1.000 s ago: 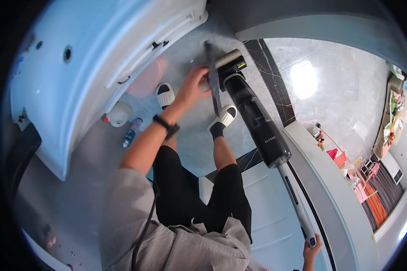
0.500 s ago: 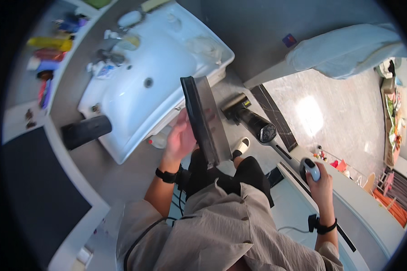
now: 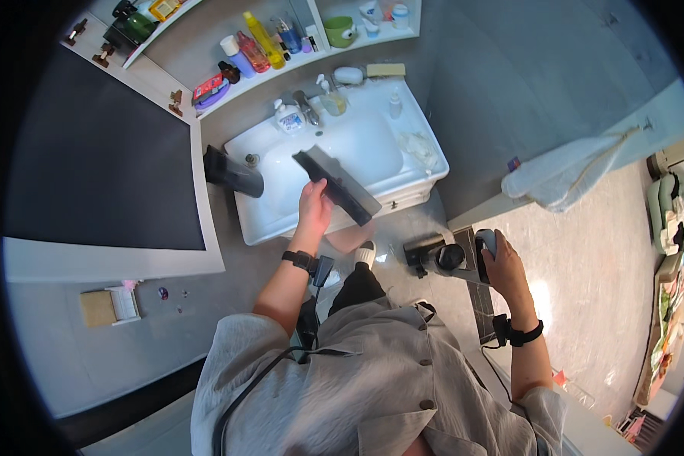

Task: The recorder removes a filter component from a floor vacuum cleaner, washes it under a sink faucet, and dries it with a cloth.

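Observation:
My left hand (image 3: 314, 209) is closed on one end of a long, flat, dark piece with a translucent grey strip (image 3: 340, 186), held slanted over the front of the white washbasin (image 3: 270, 224). What kind of piece it is I cannot make out. Farther right, my right hand (image 3: 509, 270) wraps around the grey and black handle (image 3: 485, 245) of an upright stick vacuum cleaner. Its black body (image 3: 450, 257) and floor head (image 3: 422, 253) are below, at the floor left of the handle. Both wrists wear black straps with small devices and cables.
An open cabinet door (image 3: 205, 197) with a dark panel juts in at left, beside a black cylinder (image 3: 234, 173) at the basin's left edge. Bottles stand on the curved shelf (image 3: 281, 70). A pale towel (image 3: 562, 171) hangs at right. A small box (image 3: 112, 305) lies at lower left.
My view has swung toward the basin and shelves. The dark piece has moved from above my legs to over the basin's front. My right hand has brought the vacuum handle forward.

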